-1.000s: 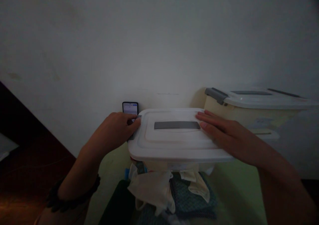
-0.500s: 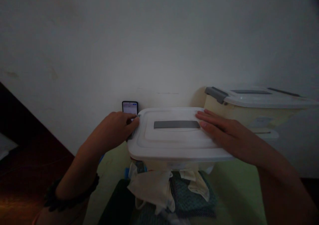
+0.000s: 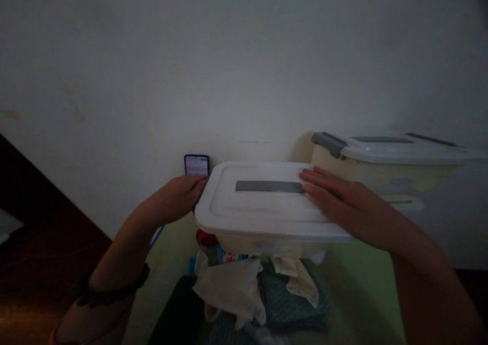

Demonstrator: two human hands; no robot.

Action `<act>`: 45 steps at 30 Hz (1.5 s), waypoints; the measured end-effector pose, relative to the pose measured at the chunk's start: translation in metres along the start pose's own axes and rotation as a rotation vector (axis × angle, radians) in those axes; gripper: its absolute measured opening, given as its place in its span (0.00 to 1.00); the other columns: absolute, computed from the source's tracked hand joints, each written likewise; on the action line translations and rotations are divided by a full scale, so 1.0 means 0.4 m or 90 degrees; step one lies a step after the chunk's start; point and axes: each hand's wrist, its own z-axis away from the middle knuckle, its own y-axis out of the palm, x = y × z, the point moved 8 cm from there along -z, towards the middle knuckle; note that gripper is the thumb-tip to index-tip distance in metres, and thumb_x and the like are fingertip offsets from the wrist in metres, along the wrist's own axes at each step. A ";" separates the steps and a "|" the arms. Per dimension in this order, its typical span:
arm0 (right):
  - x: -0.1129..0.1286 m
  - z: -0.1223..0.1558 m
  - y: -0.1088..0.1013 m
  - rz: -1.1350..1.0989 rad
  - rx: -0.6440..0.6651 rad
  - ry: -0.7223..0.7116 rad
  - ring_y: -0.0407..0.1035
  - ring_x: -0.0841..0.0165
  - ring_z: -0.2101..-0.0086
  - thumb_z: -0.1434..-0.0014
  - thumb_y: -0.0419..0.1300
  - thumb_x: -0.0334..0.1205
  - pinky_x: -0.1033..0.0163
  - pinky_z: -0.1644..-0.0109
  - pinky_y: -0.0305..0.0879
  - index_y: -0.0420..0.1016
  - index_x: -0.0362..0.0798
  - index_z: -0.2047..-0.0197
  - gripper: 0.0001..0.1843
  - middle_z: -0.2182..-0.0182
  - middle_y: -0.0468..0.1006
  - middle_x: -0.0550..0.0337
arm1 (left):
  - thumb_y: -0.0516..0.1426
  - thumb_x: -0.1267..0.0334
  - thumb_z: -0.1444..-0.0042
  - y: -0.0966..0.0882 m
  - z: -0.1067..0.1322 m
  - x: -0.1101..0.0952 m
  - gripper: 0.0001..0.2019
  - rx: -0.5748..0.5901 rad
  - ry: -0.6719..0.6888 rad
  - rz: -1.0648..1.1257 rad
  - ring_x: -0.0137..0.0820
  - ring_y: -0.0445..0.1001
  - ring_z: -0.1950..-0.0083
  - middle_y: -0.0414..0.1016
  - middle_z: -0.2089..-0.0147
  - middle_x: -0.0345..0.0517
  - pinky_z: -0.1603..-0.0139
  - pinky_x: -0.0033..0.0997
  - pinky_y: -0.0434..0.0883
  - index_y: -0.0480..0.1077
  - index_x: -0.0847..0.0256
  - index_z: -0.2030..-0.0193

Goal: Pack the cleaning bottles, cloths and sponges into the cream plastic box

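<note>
A storage box with a white lid (image 3: 267,210) and a grey handle strip (image 3: 269,187) stands in front of me, its lid on. At the lid's left end is my left hand (image 3: 177,197), fingers together and bent down over the side, where a grey latch showed a moment ago; the hand now covers it. My right hand (image 3: 343,202) lies flat on the right part of the lid, fingers stretched out by the end of the handle strip. Pale cloth (image 3: 232,286) and a blue-green knitted fabric (image 3: 285,294) lie in front of the box.
A second lidded box (image 3: 385,167) with a grey latch stands at the right by the wall. Behind my left hand a phone (image 3: 196,165) leans on the wall. The surface underneath is green (image 3: 366,284). Something red (image 3: 206,237) shows under the lid's left corner.
My left hand has moved slightly down and left at the lid's end, its fingers now lower over the side. The lid's left end looks slightly raised. My right hand keeps its place.
</note>
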 end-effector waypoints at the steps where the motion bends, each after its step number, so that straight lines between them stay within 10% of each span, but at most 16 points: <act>1: 0.000 -0.001 0.000 0.000 0.001 0.000 0.55 0.52 0.40 0.38 0.46 0.50 0.41 0.37 0.50 0.71 0.39 0.45 0.29 0.43 0.68 0.45 | 0.47 0.55 0.44 0.001 -0.001 0.001 0.22 -0.010 -0.002 -0.011 0.44 0.75 0.52 0.78 0.53 0.50 0.50 0.40 0.69 0.72 0.61 0.49; 11: -0.004 -0.003 0.003 -0.014 0.018 0.019 0.54 0.55 0.39 0.38 0.45 0.53 0.44 0.35 0.46 0.69 0.38 0.44 0.31 0.42 0.66 0.46 | 0.47 0.48 0.40 -0.009 0.022 -0.067 0.26 -0.066 0.067 0.074 0.41 0.67 0.43 0.67 0.40 0.52 0.41 0.44 0.63 0.63 0.62 0.41; 19: 0.002 -0.002 0.006 0.009 0.017 0.000 0.53 0.58 0.39 0.38 0.48 0.51 0.48 0.36 0.50 0.70 0.45 0.44 0.26 0.41 0.67 0.51 | 0.46 0.46 0.40 0.049 0.048 -0.125 0.27 0.099 0.157 -0.008 0.37 0.51 0.32 0.54 0.32 0.45 0.33 0.42 0.50 0.61 0.57 0.39; 27: 0.073 0.006 -0.023 0.159 -0.125 0.016 0.71 0.53 0.52 0.43 0.58 0.44 0.42 0.44 0.62 0.76 0.42 0.52 0.19 0.53 0.78 0.45 | 0.46 0.46 0.40 0.058 0.054 -0.129 0.27 0.110 0.169 -0.026 0.37 0.49 0.31 0.52 0.31 0.44 0.32 0.43 0.49 0.58 0.56 0.37; 45: 0.127 0.013 0.034 0.091 0.024 -0.105 0.60 0.58 0.48 0.39 0.52 0.47 0.48 0.43 0.58 0.64 0.45 0.41 0.25 0.50 0.68 0.48 | 0.48 0.46 0.41 0.055 0.074 -0.144 0.30 0.107 0.240 -0.075 0.39 0.44 0.30 0.48 0.30 0.47 0.32 0.47 0.47 0.54 0.57 0.35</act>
